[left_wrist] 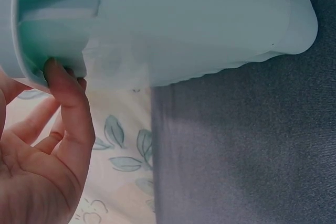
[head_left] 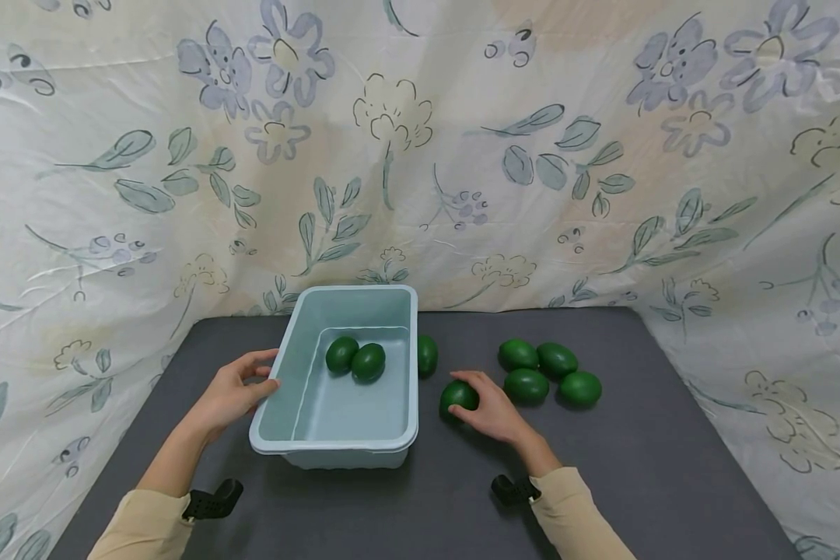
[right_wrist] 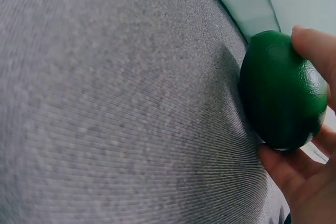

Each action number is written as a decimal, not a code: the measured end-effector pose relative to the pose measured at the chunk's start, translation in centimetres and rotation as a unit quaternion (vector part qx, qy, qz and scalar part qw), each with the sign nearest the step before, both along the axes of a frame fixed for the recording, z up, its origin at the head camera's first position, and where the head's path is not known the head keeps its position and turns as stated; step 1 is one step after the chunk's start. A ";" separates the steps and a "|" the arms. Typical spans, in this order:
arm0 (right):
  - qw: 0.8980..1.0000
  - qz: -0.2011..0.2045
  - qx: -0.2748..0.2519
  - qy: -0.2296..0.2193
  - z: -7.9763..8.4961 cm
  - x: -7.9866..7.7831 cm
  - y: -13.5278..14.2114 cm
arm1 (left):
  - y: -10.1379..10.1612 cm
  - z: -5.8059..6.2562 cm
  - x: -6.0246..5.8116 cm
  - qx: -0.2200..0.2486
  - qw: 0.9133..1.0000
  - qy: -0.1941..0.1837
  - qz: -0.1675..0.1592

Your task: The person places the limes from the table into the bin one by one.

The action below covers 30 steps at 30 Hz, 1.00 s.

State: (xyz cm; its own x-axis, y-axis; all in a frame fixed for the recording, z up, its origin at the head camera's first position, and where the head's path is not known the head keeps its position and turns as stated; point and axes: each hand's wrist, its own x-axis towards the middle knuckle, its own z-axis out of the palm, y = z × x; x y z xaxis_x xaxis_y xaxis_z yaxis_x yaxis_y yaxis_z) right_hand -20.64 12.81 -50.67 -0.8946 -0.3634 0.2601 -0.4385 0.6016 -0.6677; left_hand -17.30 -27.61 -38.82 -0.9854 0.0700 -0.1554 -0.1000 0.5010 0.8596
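Observation:
A pale blue-green plastic bin (head_left: 343,459) stands on the dark table with two glossy dark green oval fruits inside, a left fruit (head_left: 341,355) and a right fruit (head_left: 369,363). At its left side, my left hand (head_left: 229,395) grips the rim between thumb and fingers; the left wrist view shows a fingertip (left_wrist: 52,72) against the rim. To the right of the bin, my right hand (head_left: 491,408) pinches another green oval fruit (right_wrist: 283,90) between thumb and fingers, at or just above the tabletop; the exact contact cannot be told.
One green fruit (head_left: 428,356) lies close against the bin's right side, partly hidden by it. Farther right, several more sit in a cluster, among them a front-right fruit (head_left: 579,388). A flowered cloth (head_left: 455,155) hangs behind the dark grey table (head_left: 644,467).

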 end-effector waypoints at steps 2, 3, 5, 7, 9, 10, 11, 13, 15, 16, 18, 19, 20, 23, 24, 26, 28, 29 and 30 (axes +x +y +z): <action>1.000 0.000 -0.001 0.000 0.0 0.0 0.0 | 0.0 0.0 0.0 0.000 1.000 0.000 0.000; 1.000 0.000 -0.003 -0.002 0.0 0.0 0.0 | 0.0 0.0 0.0 0.000 1.000 0.000 0.000; 1.000 -0.001 -0.005 -0.004 0.0 0.0 0.0 | 0.0 0.0 0.0 -0.003 1.000 -0.001 0.000; 1.000 -0.002 -0.005 -0.007 -0.1 0.0 0.0 | 0.0 0.0 0.0 -0.004 1.000 -0.001 0.001; 1.000 -0.006 -0.003 -0.010 -0.1 0.0 0.1 | 0.0 0.0 0.0 -0.006 1.000 -0.002 0.001; 1.000 -0.008 -0.002 -0.005 -0.2 0.0 0.1 | 0.0 0.0 0.0 -0.008 1.000 -0.002 0.002; 1.000 -0.009 -0.002 -0.004 -0.2 0.0 0.1 | 0.0 -0.1 0.0 -0.008 1.000 -0.003 0.002; 1.000 -0.014 -0.004 -0.003 -0.2 -0.1 0.1 | 0.0 -0.1 0.0 -0.010 1.000 -0.003 0.003; 1.000 -0.018 -0.004 -0.006 -0.2 -0.1 0.1 | 0.0 -0.1 0.0 -0.010 1.000 -0.003 0.003; 1.000 -0.020 -0.005 -0.007 -0.1 -0.2 0.1 | 0.0 -0.1 0.0 -0.011 1.000 -0.002 0.003; 1.000 -0.022 -0.006 -0.013 0.0 -0.3 0.2 | 0.0 -0.1 0.0 -0.011 1.000 -0.002 0.002; 1.000 -0.024 -0.004 -0.013 0.1 -0.4 0.2 | 0.0 0.0 0.0 -0.011 1.000 -0.001 0.001; 1.000 -0.024 -0.004 -0.012 0.2 -0.5 0.2 | 0.0 0.0 0.0 -0.012 1.000 -0.001 0.001; 1.000 -0.024 -0.005 -0.006 0.5 -0.6 0.2 | 0.0 0.0 -0.1 -0.013 1.000 0.000 0.001; 1.000 -0.024 -0.005 -0.005 0.7 -0.7 0.2 | 0.0 0.0 -0.1 -0.012 1.000 0.001 0.001; 1.000 -0.024 -0.006 -0.005 1.0 -0.8 0.2 | 0.0 0.0 -0.1 -0.012 1.000 0.001 0.000; 1.000 -0.025 -0.007 -0.007 1.4 -1.0 0.2 | 0.0 0.0 -0.1 -0.012 1.000 0.001 -0.001; 1.000 -0.026 -0.007 -0.006 1.6 -1.1 0.2 | 0.0 0.0 0.0 -0.012 1.000 0.000 -0.001; 1.000 -0.026 -0.006 -0.005 1.8 -1.1 0.2 | 0.0 0.0 0.0 -0.012 1.000 0.000 -0.001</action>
